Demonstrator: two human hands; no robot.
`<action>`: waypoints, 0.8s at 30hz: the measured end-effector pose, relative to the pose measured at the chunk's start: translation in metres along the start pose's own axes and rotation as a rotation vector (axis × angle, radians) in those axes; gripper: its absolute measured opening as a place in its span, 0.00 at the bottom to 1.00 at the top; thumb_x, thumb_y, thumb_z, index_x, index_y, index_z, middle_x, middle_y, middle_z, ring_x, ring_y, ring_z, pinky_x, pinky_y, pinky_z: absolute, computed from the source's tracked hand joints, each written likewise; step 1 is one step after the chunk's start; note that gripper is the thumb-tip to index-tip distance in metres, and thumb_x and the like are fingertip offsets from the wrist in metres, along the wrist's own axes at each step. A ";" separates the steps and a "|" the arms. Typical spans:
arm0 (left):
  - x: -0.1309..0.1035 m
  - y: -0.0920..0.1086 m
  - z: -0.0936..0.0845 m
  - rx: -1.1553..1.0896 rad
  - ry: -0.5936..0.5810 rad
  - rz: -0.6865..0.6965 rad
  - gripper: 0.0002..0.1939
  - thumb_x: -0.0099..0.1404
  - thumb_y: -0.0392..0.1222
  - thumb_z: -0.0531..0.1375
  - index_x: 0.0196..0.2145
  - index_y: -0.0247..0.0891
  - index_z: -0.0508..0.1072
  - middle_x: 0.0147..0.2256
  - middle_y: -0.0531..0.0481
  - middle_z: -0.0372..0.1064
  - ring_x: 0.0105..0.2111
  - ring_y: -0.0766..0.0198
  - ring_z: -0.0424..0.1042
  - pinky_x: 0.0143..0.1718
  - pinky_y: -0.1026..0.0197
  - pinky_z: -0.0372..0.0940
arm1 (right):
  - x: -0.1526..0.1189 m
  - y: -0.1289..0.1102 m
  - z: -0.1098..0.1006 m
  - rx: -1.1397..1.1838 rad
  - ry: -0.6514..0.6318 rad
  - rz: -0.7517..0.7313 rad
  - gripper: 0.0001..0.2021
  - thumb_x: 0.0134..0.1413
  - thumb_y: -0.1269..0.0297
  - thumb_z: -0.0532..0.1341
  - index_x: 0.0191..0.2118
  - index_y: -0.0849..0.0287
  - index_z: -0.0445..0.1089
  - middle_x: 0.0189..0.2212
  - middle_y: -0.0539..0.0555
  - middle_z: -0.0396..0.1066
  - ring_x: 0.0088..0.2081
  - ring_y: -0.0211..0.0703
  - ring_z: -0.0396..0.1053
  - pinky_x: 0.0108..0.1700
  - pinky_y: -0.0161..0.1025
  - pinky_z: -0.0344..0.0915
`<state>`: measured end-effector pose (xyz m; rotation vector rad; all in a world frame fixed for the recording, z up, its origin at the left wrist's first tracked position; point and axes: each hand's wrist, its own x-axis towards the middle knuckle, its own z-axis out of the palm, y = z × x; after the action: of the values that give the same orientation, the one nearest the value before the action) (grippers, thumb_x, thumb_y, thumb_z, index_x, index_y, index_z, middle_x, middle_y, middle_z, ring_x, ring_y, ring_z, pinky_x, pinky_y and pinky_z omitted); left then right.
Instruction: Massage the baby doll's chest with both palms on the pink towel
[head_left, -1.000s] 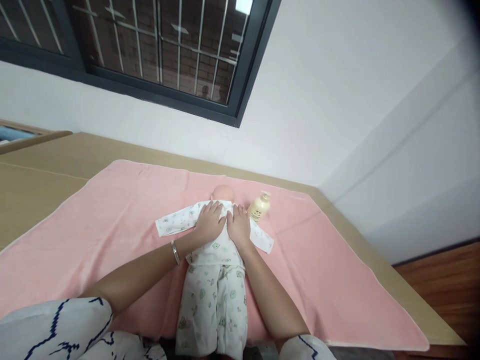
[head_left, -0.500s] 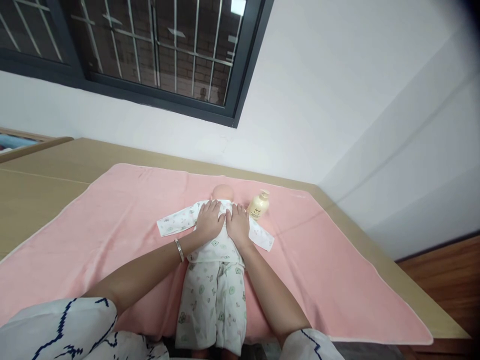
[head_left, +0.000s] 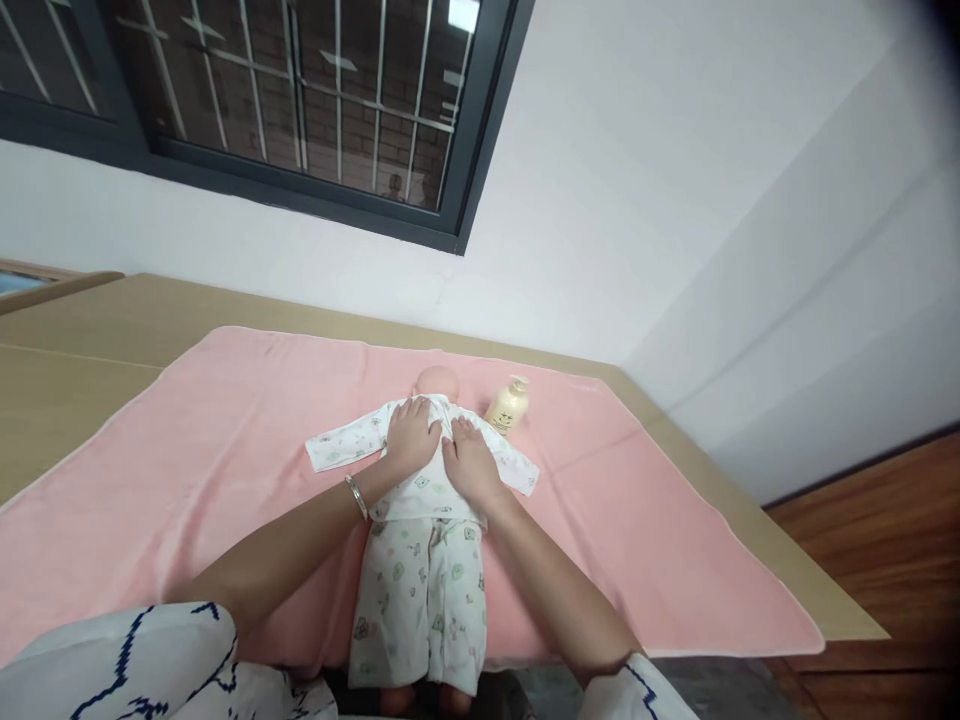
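A baby doll (head_left: 437,382) lies on a pink mat (head_left: 600,540), its head toward the wall. It wears a white printed top (head_left: 424,490) with both sleeves spread out and matching trousers (head_left: 420,600); its feet show at the mat's near edge. My left hand (head_left: 411,435) rests flat on the left side of the doll's chest, fingers stretched out. On the right side of the chest lies my right hand (head_left: 471,462), also flat and open. A pale yellow pump bottle (head_left: 508,405) is on the mat just beyond the doll's right-hand sleeve.
The mat covers a wooden table (head_left: 90,310) set against a white wall (head_left: 555,250). A dark-framed window (head_left: 457,225) with bars is above. Brown wooden furniture (head_left: 862,510) stands at the right, below the table's edge.
My right hand has slid slightly down the doll's chest, away from the bottle and shoulder. My left hand stays on the chest. The whole view has shifted a little.
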<state>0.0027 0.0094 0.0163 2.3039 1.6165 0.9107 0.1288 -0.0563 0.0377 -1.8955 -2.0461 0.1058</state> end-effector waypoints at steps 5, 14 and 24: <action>-0.025 0.004 0.003 0.049 0.062 0.091 0.24 0.70 0.42 0.48 0.60 0.30 0.63 0.62 0.36 0.61 0.64 0.46 0.56 0.63 0.44 0.51 | 0.024 0.009 -0.006 0.057 -0.022 0.044 0.26 0.69 0.58 0.43 0.64 0.68 0.57 0.65 0.66 0.55 0.67 0.52 0.50 0.66 0.50 0.48; 0.002 -0.008 -0.003 0.103 -0.052 0.076 0.25 0.69 0.46 0.48 0.56 0.26 0.67 0.58 0.30 0.66 0.61 0.46 0.62 0.62 0.43 0.51 | 0.017 -0.016 0.011 -0.052 0.120 0.101 0.25 0.68 0.64 0.44 0.64 0.71 0.57 0.63 0.69 0.58 0.66 0.56 0.52 0.66 0.54 0.44; -0.007 -0.008 0.011 0.146 0.067 0.068 0.26 0.71 0.45 0.47 0.59 0.26 0.64 0.59 0.32 0.64 0.62 0.44 0.59 0.62 0.42 0.50 | 0.033 -0.006 0.006 -0.082 0.010 0.111 0.27 0.68 0.60 0.42 0.66 0.70 0.55 0.66 0.66 0.52 0.68 0.58 0.48 0.66 0.53 0.45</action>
<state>0.0014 0.0086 0.0012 2.4645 1.6939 0.9230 0.1204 -0.0239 0.0407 -2.0545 -1.9667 0.0393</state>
